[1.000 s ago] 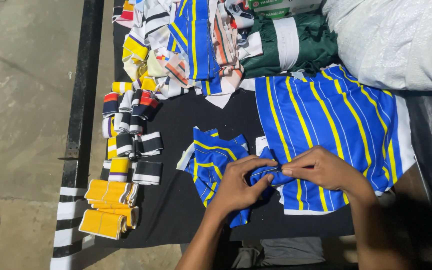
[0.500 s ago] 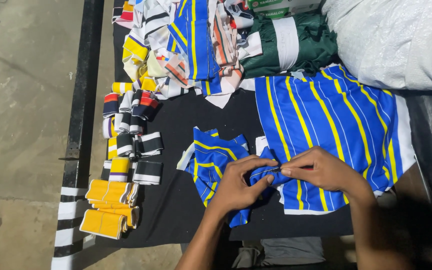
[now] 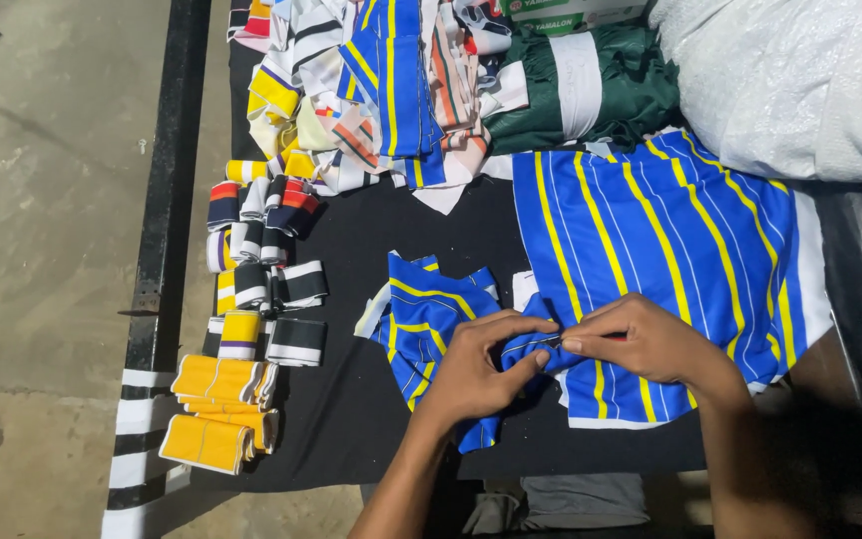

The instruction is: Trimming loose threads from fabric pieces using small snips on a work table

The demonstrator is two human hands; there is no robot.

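Note:
My left hand (image 3: 479, 367) and my right hand (image 3: 641, 337) meet over the near middle of a black table (image 3: 351, 409). Between their fingertips they pinch a small fold of blue cloth with yellow and white stripes (image 3: 529, 344). Under my left hand lies a small pile of blue striped cut pieces (image 3: 421, 309). A large flat blue panel with yellow stripes (image 3: 670, 240) spreads out to the right, partly under my right hand.
Folded rib bands in yellow (image 3: 216, 409), black-and-white (image 3: 291, 289) and mixed colours line the table's left side. A heap of mixed striped fabric (image 3: 381, 80), green cloth (image 3: 591, 90) and a white sack (image 3: 800, 80) fill the far side. Concrete floor (image 3: 42, 250) lies left.

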